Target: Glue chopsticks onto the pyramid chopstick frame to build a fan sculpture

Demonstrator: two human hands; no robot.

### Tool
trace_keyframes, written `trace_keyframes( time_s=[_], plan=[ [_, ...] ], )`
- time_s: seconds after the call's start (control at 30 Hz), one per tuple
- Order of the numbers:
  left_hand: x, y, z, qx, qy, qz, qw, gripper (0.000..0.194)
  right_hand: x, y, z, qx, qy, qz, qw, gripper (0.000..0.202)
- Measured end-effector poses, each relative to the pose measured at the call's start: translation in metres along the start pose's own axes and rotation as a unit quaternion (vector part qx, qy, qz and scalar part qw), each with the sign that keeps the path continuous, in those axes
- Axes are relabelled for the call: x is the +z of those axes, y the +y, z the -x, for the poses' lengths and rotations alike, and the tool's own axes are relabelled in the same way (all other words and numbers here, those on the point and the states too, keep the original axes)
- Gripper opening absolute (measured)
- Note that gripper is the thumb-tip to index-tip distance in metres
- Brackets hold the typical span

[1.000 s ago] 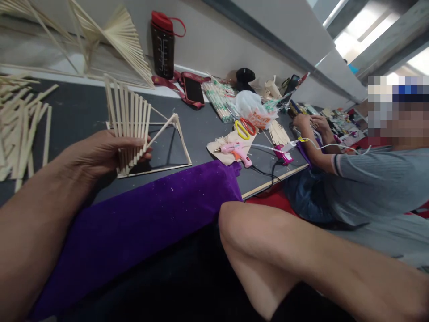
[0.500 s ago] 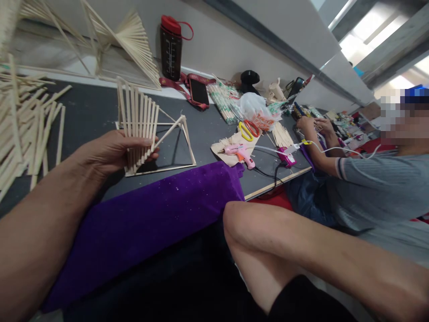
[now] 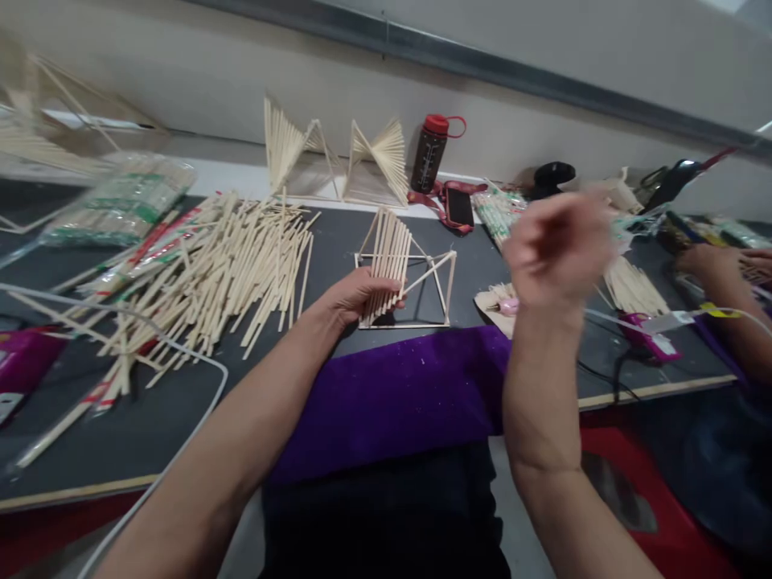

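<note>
My left hand (image 3: 360,296) is closed on a small stick frame (image 3: 391,249), its thumb across a fan of several pale sticks. The frame's square base rests on the dark table, just beyond a purple cloth (image 3: 410,394). My right hand (image 3: 562,245) is raised to the right, blurred, fingers curled; whether it holds anything cannot be made out. Below and behind it, a pink glue gun (image 3: 508,306) is mostly hidden, lying on a pale pad (image 3: 487,302). Left of the frame lies a large pile of loose sticks (image 3: 241,257).
Twisted stick models (image 3: 377,161) stand along the wall beside a red-capped bottle (image 3: 429,153) and a phone (image 3: 459,207). Bagged sticks (image 3: 129,197) lie at the left. A white cable (image 3: 224,378) crosses the left front. Another person's hand (image 3: 715,265) is at the far right.
The view has swung left, bringing the whole stick pile and more models into sight. My right hand has risen from low at the right and now covers the scissors. My left hand keeps its hold.
</note>
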State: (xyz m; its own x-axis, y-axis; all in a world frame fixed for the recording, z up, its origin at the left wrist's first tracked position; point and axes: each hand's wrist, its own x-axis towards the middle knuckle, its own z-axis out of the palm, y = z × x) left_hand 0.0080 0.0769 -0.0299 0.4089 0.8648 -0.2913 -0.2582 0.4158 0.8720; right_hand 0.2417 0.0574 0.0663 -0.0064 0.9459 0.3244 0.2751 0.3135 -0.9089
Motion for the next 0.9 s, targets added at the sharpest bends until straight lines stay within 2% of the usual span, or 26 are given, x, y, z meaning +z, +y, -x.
trace_keyframes(
  time_s=[0.07, 0.13, 0.2, 0.3, 0.4, 0.57, 0.77, 0.9],
  plan=[
    [-0.001, -0.001, 0.000, 0.011, -0.006, 0.006, 1.000, 0.023, 0.021, 0.016, -0.010, 0.012, 0.039, -0.054, 0.998, 0.027],
    [-0.001, -0.002, -0.001, 0.023, -0.007, 0.013, 1.000, 0.023, 0.040, 0.036, -0.021, 0.060, 0.042, -0.080, 0.994, 0.019],
    [-0.001, -0.003, -0.001, 0.028, -0.003, 0.017, 0.999, 0.023, 0.052, 0.053, -0.032, 0.101, 0.018, -0.094, 0.990, 0.015],
    [-0.001, -0.003, -0.002, 0.025, 0.002, 0.022, 0.999, 0.023, 0.056, 0.069, -0.045, 0.128, -0.042, -0.100, 0.986, 0.019],
    [-0.001, -0.003, -0.002, 0.020, 0.006, 0.028, 0.999, 0.022, 0.055, 0.074, -0.058, 0.129, -0.089, -0.068, 0.985, 0.020],
    [-0.001, -0.003, -0.001, 0.014, 0.005, 0.038, 0.999, 0.022, 0.063, 0.079, -0.076, 0.087, -0.120, -0.050, 0.988, 0.013],
    [-0.003, -0.001, 0.001, 0.006, 0.015, 0.018, 1.000, 0.021, 0.080, 0.089, -0.082, 0.079, -0.118, -0.049, 0.989, 0.013],
    [-0.007, 0.001, 0.002, 0.006, 0.019, 0.005, 1.000, 0.021, 0.083, 0.087, -0.077, 0.081, -0.119, -0.075, 0.987, 0.011]
  ],
)
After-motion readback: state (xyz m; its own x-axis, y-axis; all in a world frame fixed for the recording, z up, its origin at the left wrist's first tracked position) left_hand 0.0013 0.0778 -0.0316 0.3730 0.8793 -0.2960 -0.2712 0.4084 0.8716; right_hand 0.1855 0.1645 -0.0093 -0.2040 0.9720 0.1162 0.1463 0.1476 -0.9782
